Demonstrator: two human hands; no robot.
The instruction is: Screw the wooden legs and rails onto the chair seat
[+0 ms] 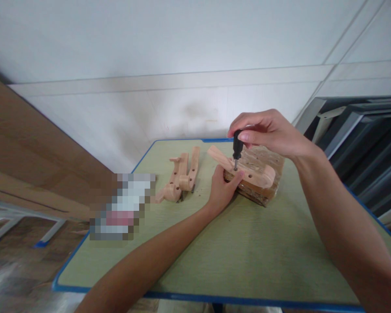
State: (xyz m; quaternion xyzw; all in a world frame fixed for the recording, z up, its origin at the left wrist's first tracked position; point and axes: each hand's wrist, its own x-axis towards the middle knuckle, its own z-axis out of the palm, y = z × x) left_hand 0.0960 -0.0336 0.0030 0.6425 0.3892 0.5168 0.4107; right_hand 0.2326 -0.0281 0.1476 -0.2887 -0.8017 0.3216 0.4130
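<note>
My right hand [263,130] grips the black handle of a screwdriver [237,145] from above, fingers closed round its top. The screwdriver stands nearly upright, its metal tip at a hole in a pale wooden hook [262,176]. That hook lies across a rough wooden block [254,195] that looks wrapped in clear film. My left hand [224,184] is closed on the hook and the block's left side, thumb pressed on the wood near the screwdriver tip. A second hole shows to the right of the thumb.
Left of the block, several similar wooden hooks [180,174] lie together on the green, blue-edged table [234,256]. A pixelated item [127,204] is at the table's left edge. A large cardboard sheet [52,161] stands left, dark panels [371,143] lean right, and a white wall [182,100] is behind.
</note>
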